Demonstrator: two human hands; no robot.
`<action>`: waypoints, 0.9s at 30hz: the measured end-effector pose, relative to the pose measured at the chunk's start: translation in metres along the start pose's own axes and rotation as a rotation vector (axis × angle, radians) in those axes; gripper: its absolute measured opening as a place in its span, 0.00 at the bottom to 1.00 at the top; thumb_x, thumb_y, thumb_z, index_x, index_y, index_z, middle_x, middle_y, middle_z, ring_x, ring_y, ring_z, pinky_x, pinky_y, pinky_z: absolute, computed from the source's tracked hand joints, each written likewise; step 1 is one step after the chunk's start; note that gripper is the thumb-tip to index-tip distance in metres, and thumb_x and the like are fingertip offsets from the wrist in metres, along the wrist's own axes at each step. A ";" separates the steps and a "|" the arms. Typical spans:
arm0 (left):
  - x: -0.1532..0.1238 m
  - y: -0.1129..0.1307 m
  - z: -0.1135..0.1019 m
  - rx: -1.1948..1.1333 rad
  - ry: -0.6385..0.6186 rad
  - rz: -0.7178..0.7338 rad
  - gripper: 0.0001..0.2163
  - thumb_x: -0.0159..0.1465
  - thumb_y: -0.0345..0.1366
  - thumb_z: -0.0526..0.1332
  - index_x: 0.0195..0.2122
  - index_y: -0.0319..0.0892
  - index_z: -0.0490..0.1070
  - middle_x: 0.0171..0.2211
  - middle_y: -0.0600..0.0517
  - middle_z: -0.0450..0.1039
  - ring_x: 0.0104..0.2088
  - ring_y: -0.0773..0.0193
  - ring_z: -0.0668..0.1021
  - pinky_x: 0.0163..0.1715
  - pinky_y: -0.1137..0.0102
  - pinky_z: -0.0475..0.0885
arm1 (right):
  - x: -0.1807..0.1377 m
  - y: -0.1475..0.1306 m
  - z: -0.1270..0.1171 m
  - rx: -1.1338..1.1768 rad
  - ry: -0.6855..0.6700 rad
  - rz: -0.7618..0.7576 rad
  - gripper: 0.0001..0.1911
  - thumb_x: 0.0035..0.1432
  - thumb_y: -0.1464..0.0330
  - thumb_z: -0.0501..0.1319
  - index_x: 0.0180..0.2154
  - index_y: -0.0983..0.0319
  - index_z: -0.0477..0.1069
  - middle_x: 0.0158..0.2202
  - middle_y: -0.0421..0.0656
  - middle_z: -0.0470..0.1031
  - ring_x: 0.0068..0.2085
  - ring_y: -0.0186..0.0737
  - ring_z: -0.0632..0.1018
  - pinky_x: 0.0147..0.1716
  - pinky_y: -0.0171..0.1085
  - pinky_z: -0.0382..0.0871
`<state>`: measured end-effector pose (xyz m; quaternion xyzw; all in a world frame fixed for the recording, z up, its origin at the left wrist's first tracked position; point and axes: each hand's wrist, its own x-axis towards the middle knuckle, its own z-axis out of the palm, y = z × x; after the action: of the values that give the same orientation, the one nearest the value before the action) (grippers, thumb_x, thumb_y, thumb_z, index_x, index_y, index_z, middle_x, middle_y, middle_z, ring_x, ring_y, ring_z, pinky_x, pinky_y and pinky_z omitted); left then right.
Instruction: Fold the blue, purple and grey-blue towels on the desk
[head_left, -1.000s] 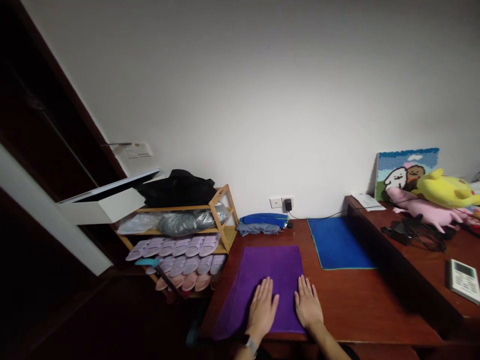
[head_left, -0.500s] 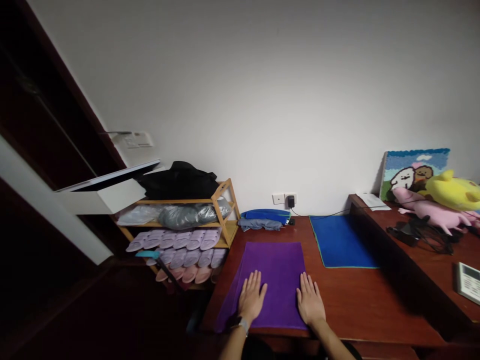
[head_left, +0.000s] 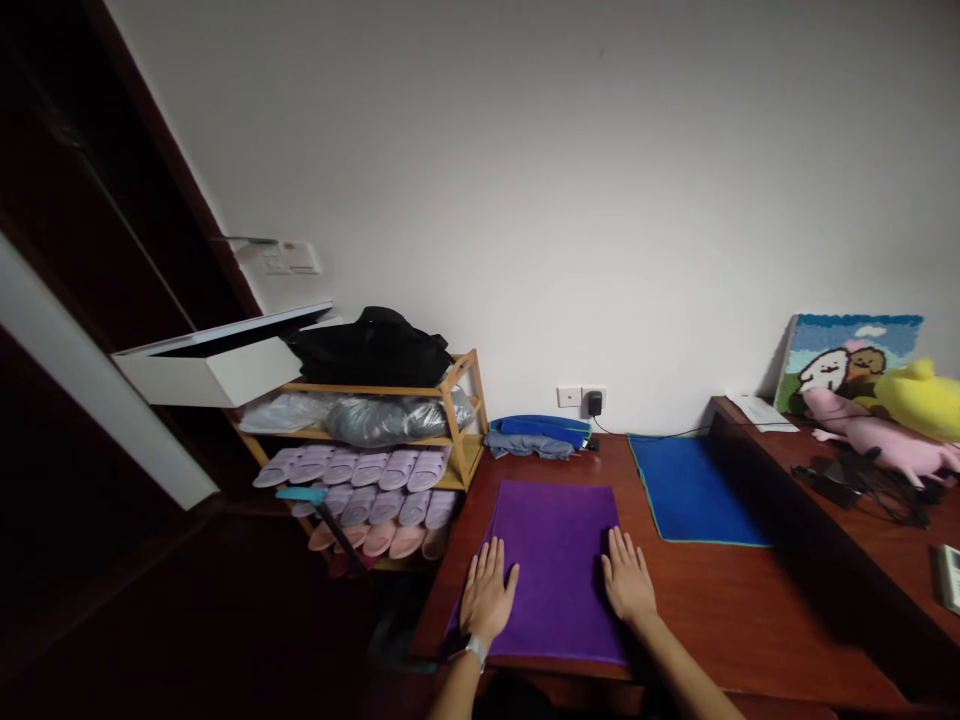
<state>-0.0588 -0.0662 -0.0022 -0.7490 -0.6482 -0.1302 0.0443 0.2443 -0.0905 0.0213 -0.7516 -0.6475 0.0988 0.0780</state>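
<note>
A purple cloth (head_left: 559, 570), folded into a flat rectangle, lies near the front edge of the wooden desk (head_left: 735, 610). My left hand (head_left: 487, 592) rests flat on its left side, fingers outstretched and thumb apart. On the right edge of the cloth lies my right hand (head_left: 628, 578), palm down with its fingers extended. Neither hand grips anything. A blue cloth (head_left: 701, 490) with a green border is spread flat farther back on the right. Against the wall are a folded blue cloth (head_left: 551, 430) and a crumpled grey-blue cloth (head_left: 529, 445).
Left of the desk stands a wooden rack (head_left: 457, 410) with rows of slippers (head_left: 367, 468), a black bag (head_left: 375, 350) and a white box (head_left: 217, 370). A raised desk section (head_left: 832, 460) at right holds plush toys (head_left: 885, 435) and cables. A plug (head_left: 594, 403) sits in the wall socket.
My left hand has slid left toward the cloth's left edge, and the cloth's lower left layers lie closer together. My right hand stays at the right edge. The view has shifted slightly.
</note>
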 end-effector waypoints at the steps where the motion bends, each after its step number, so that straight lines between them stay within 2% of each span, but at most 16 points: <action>1: 0.000 0.000 -0.001 -0.001 -0.006 0.001 0.32 0.74 0.53 0.41 0.73 0.39 0.53 0.72 0.44 0.54 0.72 0.52 0.57 0.71 0.53 0.53 | 0.005 -0.002 -0.001 -0.007 -0.002 0.003 0.35 0.70 0.59 0.34 0.73 0.65 0.43 0.76 0.41 0.42 0.75 0.43 0.45 0.72 0.47 0.39; 8: 0.001 -0.003 0.005 0.016 -0.004 0.008 0.31 0.74 0.52 0.42 0.73 0.41 0.51 0.72 0.45 0.55 0.72 0.52 0.58 0.70 0.51 0.54 | 0.016 0.001 0.011 0.010 -0.004 -0.012 0.35 0.70 0.59 0.35 0.72 0.68 0.43 0.75 0.44 0.43 0.75 0.44 0.46 0.72 0.47 0.38; 14: 0.003 -0.005 0.000 0.046 -0.018 0.024 0.29 0.74 0.48 0.43 0.73 0.43 0.49 0.72 0.46 0.55 0.71 0.52 0.59 0.70 0.51 0.55 | 0.016 0.003 0.008 0.052 -0.008 -0.006 0.35 0.70 0.59 0.35 0.72 0.67 0.43 0.75 0.43 0.42 0.75 0.44 0.45 0.72 0.47 0.35; 16: 0.009 0.013 -0.006 0.039 0.023 0.046 0.28 0.75 0.45 0.42 0.74 0.42 0.48 0.72 0.45 0.55 0.72 0.53 0.58 0.70 0.51 0.53 | 0.016 0.002 0.006 0.069 -0.013 -0.006 0.35 0.70 0.60 0.35 0.72 0.67 0.42 0.75 0.43 0.42 0.75 0.44 0.44 0.72 0.47 0.35; 18: 0.017 0.049 -0.011 -0.003 0.042 0.120 0.28 0.76 0.44 0.40 0.74 0.40 0.46 0.73 0.46 0.52 0.73 0.54 0.56 0.71 0.52 0.52 | 0.016 0.001 0.003 0.079 -0.017 -0.004 0.35 0.70 0.60 0.35 0.72 0.67 0.42 0.75 0.43 0.42 0.75 0.44 0.44 0.72 0.47 0.35; 21: 0.030 0.121 -0.007 -0.118 -0.053 0.331 0.28 0.76 0.46 0.39 0.74 0.42 0.44 0.74 0.49 0.49 0.73 0.58 0.54 0.71 0.56 0.53 | 0.014 0.002 0.002 0.072 -0.027 -0.009 0.34 0.70 0.61 0.36 0.72 0.67 0.43 0.75 0.44 0.42 0.75 0.44 0.44 0.72 0.47 0.35; 23: 0.035 0.161 0.003 -0.186 -0.138 0.419 0.28 0.76 0.47 0.37 0.75 0.43 0.43 0.74 0.51 0.48 0.73 0.59 0.53 0.72 0.57 0.52 | 0.013 0.003 0.002 0.045 -0.037 -0.040 0.33 0.69 0.63 0.38 0.72 0.65 0.44 0.75 0.44 0.41 0.75 0.45 0.43 0.72 0.49 0.35; 25: 0.036 0.181 0.014 -0.224 -0.194 0.426 0.29 0.76 0.47 0.35 0.75 0.44 0.42 0.74 0.51 0.48 0.73 0.59 0.54 0.72 0.57 0.51 | 0.013 0.003 0.004 0.015 -0.043 -0.076 0.33 0.68 0.64 0.41 0.72 0.62 0.46 0.76 0.43 0.40 0.75 0.47 0.42 0.72 0.51 0.35; 27: 0.035 0.180 0.021 -0.227 -0.212 0.399 0.29 0.76 0.47 0.34 0.75 0.45 0.43 0.74 0.51 0.49 0.73 0.60 0.53 0.72 0.56 0.50 | 0.014 0.003 0.004 0.004 -0.040 -0.078 0.33 0.68 0.64 0.40 0.72 0.63 0.46 0.75 0.43 0.40 0.75 0.47 0.42 0.72 0.51 0.35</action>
<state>0.1251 -0.0552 0.0045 -0.8718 -0.4696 -0.1115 -0.0837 0.2484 -0.0776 0.0157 -0.7233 -0.6777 0.1122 0.0705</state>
